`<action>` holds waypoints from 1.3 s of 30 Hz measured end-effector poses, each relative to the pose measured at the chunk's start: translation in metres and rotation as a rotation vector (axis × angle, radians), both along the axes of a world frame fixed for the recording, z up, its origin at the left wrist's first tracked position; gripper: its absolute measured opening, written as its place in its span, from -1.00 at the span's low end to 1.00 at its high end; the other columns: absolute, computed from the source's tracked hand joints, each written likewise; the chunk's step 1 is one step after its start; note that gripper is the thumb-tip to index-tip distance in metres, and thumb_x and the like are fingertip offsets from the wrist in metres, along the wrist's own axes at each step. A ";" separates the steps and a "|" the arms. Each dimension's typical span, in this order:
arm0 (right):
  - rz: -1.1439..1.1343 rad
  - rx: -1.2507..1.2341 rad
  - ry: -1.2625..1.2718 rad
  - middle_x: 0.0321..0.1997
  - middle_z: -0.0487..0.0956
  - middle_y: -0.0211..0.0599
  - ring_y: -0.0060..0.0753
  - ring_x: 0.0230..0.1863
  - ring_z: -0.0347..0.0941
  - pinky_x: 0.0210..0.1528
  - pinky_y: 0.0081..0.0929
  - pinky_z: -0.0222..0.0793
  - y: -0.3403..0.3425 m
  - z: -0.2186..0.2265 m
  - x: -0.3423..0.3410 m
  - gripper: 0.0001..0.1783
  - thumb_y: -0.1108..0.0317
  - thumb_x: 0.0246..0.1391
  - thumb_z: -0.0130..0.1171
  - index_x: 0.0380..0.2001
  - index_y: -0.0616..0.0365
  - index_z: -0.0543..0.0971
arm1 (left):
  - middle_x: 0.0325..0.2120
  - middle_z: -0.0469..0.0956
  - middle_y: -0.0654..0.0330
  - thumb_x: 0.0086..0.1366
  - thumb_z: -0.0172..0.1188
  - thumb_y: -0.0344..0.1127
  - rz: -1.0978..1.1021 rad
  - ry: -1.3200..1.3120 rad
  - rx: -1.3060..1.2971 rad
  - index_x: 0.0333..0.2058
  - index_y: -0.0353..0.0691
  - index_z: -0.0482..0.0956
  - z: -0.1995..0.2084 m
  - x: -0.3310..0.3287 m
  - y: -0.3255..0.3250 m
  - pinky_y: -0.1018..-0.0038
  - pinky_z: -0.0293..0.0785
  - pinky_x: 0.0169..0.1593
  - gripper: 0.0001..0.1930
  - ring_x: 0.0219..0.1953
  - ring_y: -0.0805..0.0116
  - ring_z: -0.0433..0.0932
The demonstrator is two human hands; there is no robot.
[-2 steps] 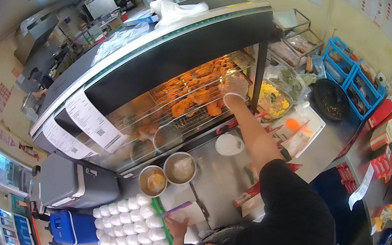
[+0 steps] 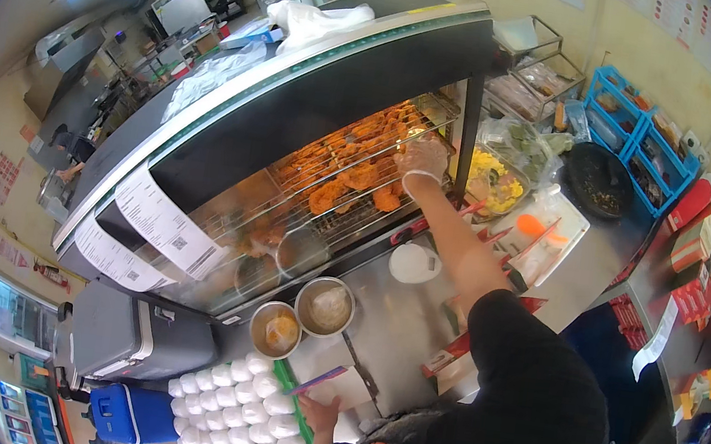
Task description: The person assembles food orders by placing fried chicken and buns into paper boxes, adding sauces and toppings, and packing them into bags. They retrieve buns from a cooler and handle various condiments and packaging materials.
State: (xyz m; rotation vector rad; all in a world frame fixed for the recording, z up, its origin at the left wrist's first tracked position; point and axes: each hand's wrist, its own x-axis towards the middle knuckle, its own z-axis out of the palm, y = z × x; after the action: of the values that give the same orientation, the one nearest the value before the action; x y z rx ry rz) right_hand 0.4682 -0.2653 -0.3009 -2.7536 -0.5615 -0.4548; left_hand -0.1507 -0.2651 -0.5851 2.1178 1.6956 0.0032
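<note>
My right hand (image 2: 423, 156), in a clear plastic glove, reaches into the heated display case (image 2: 298, 116) at the right end of its wire rack. Its fingers look curled. What they grip, if anything, I cannot make out. Several pieces of orange-brown fried chicken (image 2: 363, 175) lie on the rack beside that hand. My left hand (image 2: 319, 413) is bare, thumb and fingers apart, low by the green tray edge (image 2: 291, 384). A purple stick-like strip (image 2: 319, 379) lies just above its fingers. Rows of white wrapped bundles (image 2: 237, 404) sit to its left.
Two metal bowls (image 2: 327, 306) and a round white lid-like container (image 2: 415, 263) stand before the case. To the right are a yellow-and-green food tray (image 2: 495, 182), a white board (image 2: 558, 240), a black pan (image 2: 599, 180) and blue baskets (image 2: 617, 113). A grey cooler (image 2: 112, 329) stands left.
</note>
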 end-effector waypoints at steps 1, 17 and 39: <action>0.027 -0.006 -0.064 -0.12 0.72 -0.29 -0.18 0.04 0.61 0.17 -0.22 0.43 0.012 -0.007 0.000 -0.58 -0.09 0.19 0.27 -0.22 0.04 0.73 | 0.38 0.17 -0.23 -0.07 0.63 0.12 0.033 0.020 -0.007 0.45 -0.43 -0.08 0.002 -0.004 -0.004 -0.18 0.34 0.34 0.34 0.41 -0.26 0.22; 0.634 1.825 1.420 0.19 0.60 -0.14 -0.21 0.01 0.59 -0.09 -0.27 0.60 -0.086 -0.066 -0.022 -0.38 0.12 0.35 0.26 0.35 0.15 0.39 | 0.28 0.27 -0.41 -0.10 0.61 0.29 -0.197 -0.159 0.127 0.42 -0.57 -0.03 -0.009 -0.005 0.018 -0.05 0.28 0.38 0.40 0.32 -0.38 0.31; -0.212 1.715 1.973 -0.01 0.60 -0.36 -0.22 0.04 0.53 0.02 -0.14 0.57 -0.126 -0.090 -0.277 -0.60 0.24 0.18 0.46 0.03 -0.02 0.56 | 0.18 0.39 -0.26 -0.03 0.61 0.19 -0.194 -0.203 0.090 0.36 -0.32 0.16 0.029 0.004 0.017 0.00 0.39 0.28 0.15 0.21 -0.29 0.42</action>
State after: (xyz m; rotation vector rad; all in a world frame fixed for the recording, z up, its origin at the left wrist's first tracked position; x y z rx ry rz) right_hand 0.1914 -0.3909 -0.3904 -0.6126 0.5013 1.1278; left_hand -0.1471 -0.2485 -0.5558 2.2544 1.3945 0.2328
